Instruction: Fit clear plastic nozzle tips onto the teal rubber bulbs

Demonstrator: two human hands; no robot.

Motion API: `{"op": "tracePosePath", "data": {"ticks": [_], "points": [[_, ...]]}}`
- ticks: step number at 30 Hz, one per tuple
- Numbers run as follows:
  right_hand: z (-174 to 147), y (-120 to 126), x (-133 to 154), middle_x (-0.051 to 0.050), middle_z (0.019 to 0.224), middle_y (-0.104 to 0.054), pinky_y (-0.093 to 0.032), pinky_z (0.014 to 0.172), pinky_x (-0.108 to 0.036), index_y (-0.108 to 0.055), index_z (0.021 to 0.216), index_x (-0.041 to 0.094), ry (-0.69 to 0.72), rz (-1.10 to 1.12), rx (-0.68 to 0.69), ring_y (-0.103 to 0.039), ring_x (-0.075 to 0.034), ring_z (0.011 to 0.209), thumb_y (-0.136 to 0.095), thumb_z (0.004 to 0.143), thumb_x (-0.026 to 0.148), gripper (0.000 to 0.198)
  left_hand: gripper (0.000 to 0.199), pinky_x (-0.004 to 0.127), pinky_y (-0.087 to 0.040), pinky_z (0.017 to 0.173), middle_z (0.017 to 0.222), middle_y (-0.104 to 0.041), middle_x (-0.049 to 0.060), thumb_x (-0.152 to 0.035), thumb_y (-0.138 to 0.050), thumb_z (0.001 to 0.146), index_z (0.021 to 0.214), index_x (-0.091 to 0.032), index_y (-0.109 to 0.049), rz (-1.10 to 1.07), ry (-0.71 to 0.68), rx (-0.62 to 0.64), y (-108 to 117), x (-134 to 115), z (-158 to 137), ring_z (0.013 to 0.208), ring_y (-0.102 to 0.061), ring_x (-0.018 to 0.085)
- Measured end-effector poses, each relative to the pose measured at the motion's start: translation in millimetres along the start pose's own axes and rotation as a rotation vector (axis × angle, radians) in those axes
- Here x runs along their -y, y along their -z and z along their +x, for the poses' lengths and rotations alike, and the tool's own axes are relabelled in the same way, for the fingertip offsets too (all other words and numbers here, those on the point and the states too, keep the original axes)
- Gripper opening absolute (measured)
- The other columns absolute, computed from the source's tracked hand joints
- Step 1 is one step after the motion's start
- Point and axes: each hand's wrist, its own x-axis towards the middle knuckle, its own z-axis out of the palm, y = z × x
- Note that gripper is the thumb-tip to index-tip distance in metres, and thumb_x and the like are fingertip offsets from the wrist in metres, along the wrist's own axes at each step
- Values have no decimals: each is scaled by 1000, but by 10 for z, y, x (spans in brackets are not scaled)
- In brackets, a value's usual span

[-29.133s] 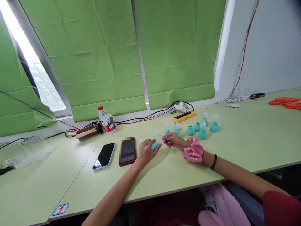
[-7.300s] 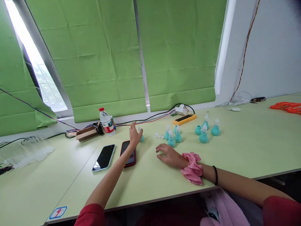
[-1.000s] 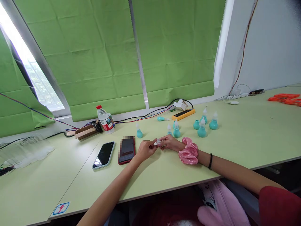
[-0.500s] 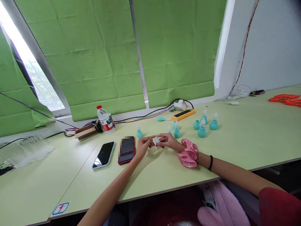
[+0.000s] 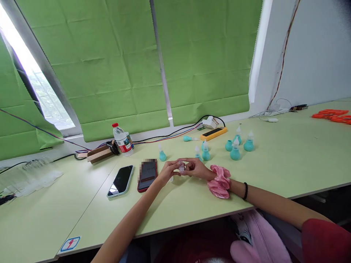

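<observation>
Slightly leftward since half a second ago, the small translucent piece (image 5: 181, 166) has shifted between my hands, and my left thumb now stretches along under it. It is whitish and clear enough for light to pass through, stubby, with a paler, squarish lower part. My fingertips cover its edges, so I cannot tell its whole outline. I hold it up over the pale green table (image 5: 214, 201), straight in front of me.

My left hand (image 5: 168, 172) has its thumb and forefinger pinched on the piece from the left; my right hand (image 5: 197, 169) is clamped on its other side, thumb below and forefinger reaching across the top. A pink scrunchie (image 5: 219, 181) sits on my right wrist.

Just below my left fingers, a small white bit (image 5: 171, 179) lies on the table. Beyond that hand, a teal bulb (image 5: 162, 156) stands upright with a clear pointed nozzle, near the red-cased phone (image 5: 147, 176). Behind my right hand stands another nozzled bulb (image 5: 206, 155). Further off, a teal bulb on its side (image 5: 187, 138) points its nozzle toward the yellow power strip (image 5: 213, 133).
</observation>
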Motion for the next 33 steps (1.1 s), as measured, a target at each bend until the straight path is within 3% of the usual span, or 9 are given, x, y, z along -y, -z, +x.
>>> {"op": "tracePosePath", "data": {"ticks": [12,19,23,25,27,29,31,33], "points": [[-23,0,22,8,48,-36,-28,41,-16,-46,116,12,39,-158,-27,-32,-4,43,-62,64,32,58,24,23,-42,64,65,-57,5,-30,-62,65,71,-7,-63,10,-84,18,-22,-16,-29,62,-50,10],[-135,90,155,6,49,-46,-33,47,-18,-41,119,15,327,-686,-107,-38,-5,43,-55,70,30,54,28,21,-43,55,68,-57,5,-31,-65,62,79,-8,-63,58,-106,-126,27,54,2,61,-51,10],[-120,520,359,2,51,-52,-32,55,-21,-59,96,15,504,-1055,-292,-44,-8,50,-53,71,28,30,38,22,-47,53,71,-59,7,-33,-69,55,83,-7,-62,75,-93,-231,50,77,31,57,-53,10],[-39,874,460,-2,56,-55,-30,56,-21,-62,86,12,401,-1151,-450,-45,-8,54,-50,73,24,21,43,24,-48,54,71,-60,7,-33,-71,52,84,-7,-61,74,-84,-257,51,77,39,55,-54,10],[61,1261,517,-6,65,-58,-27,55,-22,-62,81,10,219,-1218,-520,-46,-9,58,-50,72,20,18,48,26,-50,54,69,-60,6,-34,-72,50,87,-6,-60,69,-73,-269,46,73,42,53,-54,11],[134,1602,517,-7,63,-58,-22,51,-24,-62,70,10,47,-1266,-470,-41,-7,53,-54,69,21,14,50,26,-50,54,67,-60,6,-35,-72,50,89,-6,-59,69,-64,-275,42,70,41,51,-55,11],[146,1823,479,-5,53,-54,-21,49,-24,-60,55,12,9,-1248,-414,-34,-5,45,-59,66,24,16,51,26,-50,52,65,-60,5,-36,-72,49,88,-7,-58,76,-59,-276,39,69,39,50,-56,12],[85,1888,431,-3,46,-49,-22,49,-24,-54,43,15,66,-1113,-371,-29,-4,41,-60,66,26,26,50,25,-50,51,64,-60,5,-36,-72,48,87,-7,-58,90,-54,-270,37,70,35,50,-56,12]]}}
